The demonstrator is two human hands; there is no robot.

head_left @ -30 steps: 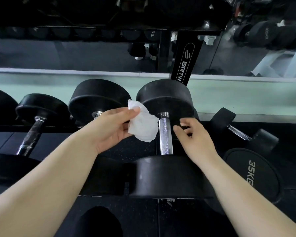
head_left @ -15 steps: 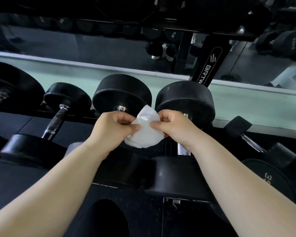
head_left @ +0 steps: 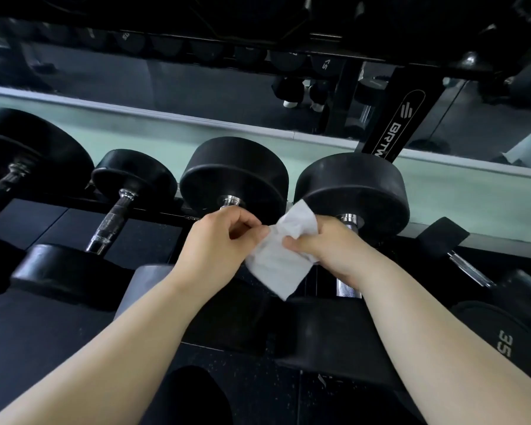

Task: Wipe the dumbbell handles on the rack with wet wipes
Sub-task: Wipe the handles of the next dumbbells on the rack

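Observation:
A white wet wipe [head_left: 281, 259] is stretched between both my hands above the bottom rack row. My left hand [head_left: 219, 243] pinches its left edge and my right hand [head_left: 328, 250] grips its right side. Under my right hand lies a big black dumbbell [head_left: 353, 191] with a chrome handle [head_left: 345, 289], mostly hidden by that hand. Just left of it rests a second big dumbbell [head_left: 235, 176]; only the top of its handle shows above my left hand. A smaller dumbbell [head_left: 111, 225] with a dark knurled handle lies further left.
The rack's upper shelf [head_left: 258, 29] hangs overhead with several small dumbbells. A slanted rack upright [head_left: 396, 124] rises behind the right dumbbell. A 35 kg dumbbell [head_left: 503, 326] sits at the right, another large one [head_left: 19, 161] at far left. A mirror and pale green ledge run behind.
My right hand came off the chrome handle and took hold of the wipe, which now spreads open between both hands. The view shifted left, showing more dumbbells on that side.

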